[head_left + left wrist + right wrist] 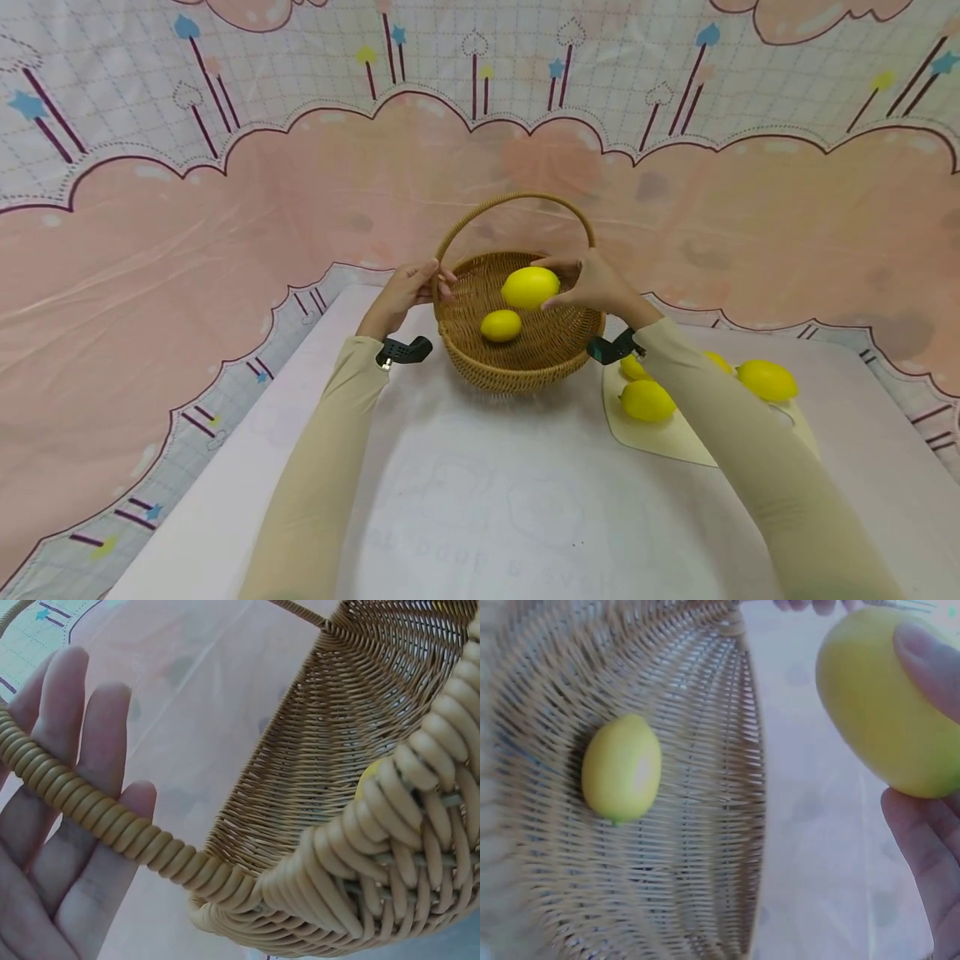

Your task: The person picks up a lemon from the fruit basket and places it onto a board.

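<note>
A brown wicker basket (pixel 510 382) with a tall arched handle (pixel 517 197) stands on the white tabletop. My left hand (pixel 408 292) holds the handle near its left base; in the left wrist view its fingers lie behind the wrapped handle (pixel 112 821). Over the basket's opening, my right hand (pixel 602 287) grips a large yellow lemon (pixel 529 287) between thumb and fingers. The right wrist view shows the thumb on one side of this lemon (pixel 885 705) and fingers on the other. A smaller lemon (pixel 500 326) lies inside the basket, on the woven bottom.
Right of the basket, a pale yellow board (pixel 660 442) bears several lemons (pixel 647 401), partly hidden by the right forearm. A pink and white patterned cloth (pixel 337 192) hangs behind the table.
</note>
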The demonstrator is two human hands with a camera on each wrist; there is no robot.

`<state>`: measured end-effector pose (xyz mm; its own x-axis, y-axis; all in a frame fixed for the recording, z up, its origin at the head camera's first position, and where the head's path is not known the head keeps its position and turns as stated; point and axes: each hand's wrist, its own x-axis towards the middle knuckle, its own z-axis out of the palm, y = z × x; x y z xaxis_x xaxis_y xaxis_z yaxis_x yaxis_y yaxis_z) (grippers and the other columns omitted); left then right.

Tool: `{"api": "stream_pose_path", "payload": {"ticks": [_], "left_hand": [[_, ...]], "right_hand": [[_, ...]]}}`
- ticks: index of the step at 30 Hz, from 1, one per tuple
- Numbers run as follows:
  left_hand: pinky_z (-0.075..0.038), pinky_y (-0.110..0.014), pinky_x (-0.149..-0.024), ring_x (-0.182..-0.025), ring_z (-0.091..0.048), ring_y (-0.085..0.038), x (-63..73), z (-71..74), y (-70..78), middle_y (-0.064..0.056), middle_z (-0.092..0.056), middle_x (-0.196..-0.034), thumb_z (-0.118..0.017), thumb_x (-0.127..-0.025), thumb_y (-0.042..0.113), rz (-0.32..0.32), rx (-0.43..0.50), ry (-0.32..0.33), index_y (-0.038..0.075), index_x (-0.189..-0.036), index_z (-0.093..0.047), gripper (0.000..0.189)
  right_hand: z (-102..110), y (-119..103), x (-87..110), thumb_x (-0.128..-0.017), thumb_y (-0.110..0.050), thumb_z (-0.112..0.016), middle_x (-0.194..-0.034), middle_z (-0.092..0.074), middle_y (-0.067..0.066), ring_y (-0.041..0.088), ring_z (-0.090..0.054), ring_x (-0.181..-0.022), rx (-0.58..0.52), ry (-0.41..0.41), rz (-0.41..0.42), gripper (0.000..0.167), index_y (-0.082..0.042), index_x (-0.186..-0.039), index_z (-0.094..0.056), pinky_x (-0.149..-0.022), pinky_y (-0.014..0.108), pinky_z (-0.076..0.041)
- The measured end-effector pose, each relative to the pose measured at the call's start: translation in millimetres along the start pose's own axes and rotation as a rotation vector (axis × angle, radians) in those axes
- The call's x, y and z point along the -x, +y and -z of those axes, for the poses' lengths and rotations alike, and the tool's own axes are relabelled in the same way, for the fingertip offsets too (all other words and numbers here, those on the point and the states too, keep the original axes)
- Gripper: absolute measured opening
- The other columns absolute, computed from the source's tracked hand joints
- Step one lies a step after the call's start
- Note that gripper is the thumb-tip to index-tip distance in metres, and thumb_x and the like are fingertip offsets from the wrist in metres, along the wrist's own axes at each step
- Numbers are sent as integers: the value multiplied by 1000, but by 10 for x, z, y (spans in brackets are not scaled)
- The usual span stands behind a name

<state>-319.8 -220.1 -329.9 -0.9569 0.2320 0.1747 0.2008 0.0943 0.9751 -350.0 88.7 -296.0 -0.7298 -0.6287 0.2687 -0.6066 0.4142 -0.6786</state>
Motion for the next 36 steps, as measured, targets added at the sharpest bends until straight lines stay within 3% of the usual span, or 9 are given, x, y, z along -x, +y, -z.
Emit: {"api": "stream_pose_path", "payload": {"ticks": [8, 12, 19, 22, 33, 36], "left_hand": [[-53, -20, -74, -72, -66, -7, 48, -66, 29, 9, -66, -69, -33, -104, 25, -22, 16, 51, 15, -88, -65, 37], [-54, -21, -75, -73, -67, -9, 47, -94, -13, 9, -67, -70, -34, -103, 26, -42, 19, 94, 14, -89, -64, 36], [-54, -20, -75, -71, -65, -5, 63, -153, -12, 10, -67, -70, -36, -102, 31, -89, 9, 154, 15, -87, -63, 35], [-54, -20, -75, -71, -65, -4, 60, -167, -21, 11, -67, -70, -36, -102, 31, -106, 5, 168, 15, -86, -63, 36], [-54, -20, -73, -70, -66, -5, 38, -102, -60, 10, -67, -69, -34, -103, 30, -129, 4, 88, 13, -83, -61, 38], [-53, -20, -73, -70, -66, -5, 30, -77, -43, 9, -67, -70, -34, -103, 28, -108, 13, 57, 13, -82, -61, 37]], "right_hand": [[132, 28, 437, -72, -14, -81, -125, -61, 16, 31, -63, -110, 24, 52, -39, 59, -6, -126, -59, -89, 39, -52], [214, 60, 670, -72, -20, -82, -123, -63, 14, 27, -64, -108, 60, 85, -49, 58, -9, -125, -60, -88, 32, -53], [336, 143, 1032, -72, -17, -81, -120, -64, 17, -12, -59, -95, 70, 112, -41, 58, -5, -125, -60, -82, 9, -49], [362, 183, 1167, -71, -15, -82, -118, -64, 18, -18, -55, -93, 68, 105, -38, 59, -4, -125, -60, -80, 8, -48], [397, 378, 1570, -69, -15, -84, -119, -63, 21, -20, -55, -91, 115, 139, -111, 58, -4, -121, -62, -76, 7, -49], [417, 430, 1657, -69, -14, -83, -116, -67, 3, -20, -55, -91, 114, 154, -128, 58, -3, -122, -62, -75, 7, -49]]}}
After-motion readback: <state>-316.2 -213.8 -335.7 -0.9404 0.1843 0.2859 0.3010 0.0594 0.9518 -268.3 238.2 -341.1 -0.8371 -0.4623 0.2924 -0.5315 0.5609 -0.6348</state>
